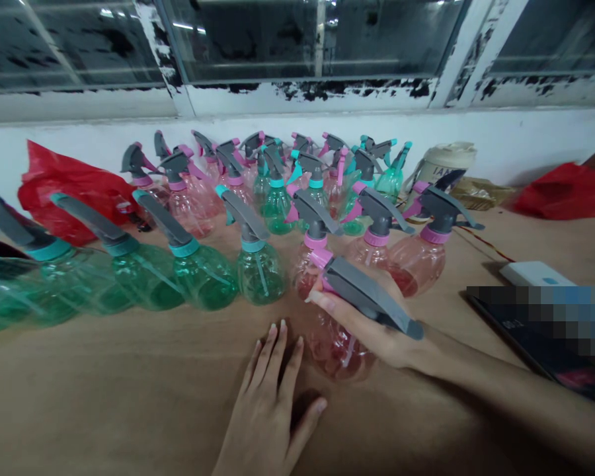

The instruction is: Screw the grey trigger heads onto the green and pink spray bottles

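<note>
My right hand is wrapped round the neck of a pink spray bottle with a grey and pink trigger head. That bottle stands on or just above the wooden table; I cannot tell which. Flat on the tabletop, fingers stretched out, my left hand lies beside it and holds nothing. Just beyond my hands a row of spray bottles crosses the table. Green ones, such as this green spray bottle, run to the left. Several pink ones, among them a pink spray bottle, stand to the right.
Behind the row, more pink and green spray bottles crowd toward the wall. A red plastic bag sits at the left, another red bag at the right. A white tub, a white box and a dark phone-like device are also on the right.
</note>
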Demonstrator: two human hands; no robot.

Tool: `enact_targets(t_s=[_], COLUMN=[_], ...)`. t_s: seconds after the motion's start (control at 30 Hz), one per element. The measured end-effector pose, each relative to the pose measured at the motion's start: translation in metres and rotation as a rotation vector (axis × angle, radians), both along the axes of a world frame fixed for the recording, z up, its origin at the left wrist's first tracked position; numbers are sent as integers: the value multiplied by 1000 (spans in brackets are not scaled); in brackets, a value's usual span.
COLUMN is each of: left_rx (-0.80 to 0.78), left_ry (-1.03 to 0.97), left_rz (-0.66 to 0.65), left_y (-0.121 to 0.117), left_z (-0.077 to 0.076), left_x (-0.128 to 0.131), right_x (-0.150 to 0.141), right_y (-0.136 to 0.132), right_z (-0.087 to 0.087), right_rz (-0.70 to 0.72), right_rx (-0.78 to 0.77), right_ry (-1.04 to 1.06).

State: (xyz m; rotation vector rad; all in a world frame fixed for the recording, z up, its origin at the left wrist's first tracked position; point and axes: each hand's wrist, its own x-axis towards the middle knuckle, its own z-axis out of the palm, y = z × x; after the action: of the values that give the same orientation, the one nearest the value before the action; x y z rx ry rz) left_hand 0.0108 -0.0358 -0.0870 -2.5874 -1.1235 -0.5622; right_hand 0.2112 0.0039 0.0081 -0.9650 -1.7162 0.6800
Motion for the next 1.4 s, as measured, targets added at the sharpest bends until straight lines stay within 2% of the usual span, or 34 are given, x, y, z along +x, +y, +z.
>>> enact_targets(t_s=[0.33,0.73,1.1,1.4], left_rx=[-45,-59,-41,-33], left_ry=[-28,-36,-11,-24], left_rz=[2,-8,-7,-11], left_y=[0,-1,0,1], left_z=[-5,0,-2,1], left_x=[-2,-2,-2,0], right_x=[0,2,3,4], right_y=[2,1,0,0], right_z=[-5,-6,-5,-3], right_rz=[-8,-22,65,65], right_rx=[87,124,43,-51], right_ry=[-12,-72,-15,-11])
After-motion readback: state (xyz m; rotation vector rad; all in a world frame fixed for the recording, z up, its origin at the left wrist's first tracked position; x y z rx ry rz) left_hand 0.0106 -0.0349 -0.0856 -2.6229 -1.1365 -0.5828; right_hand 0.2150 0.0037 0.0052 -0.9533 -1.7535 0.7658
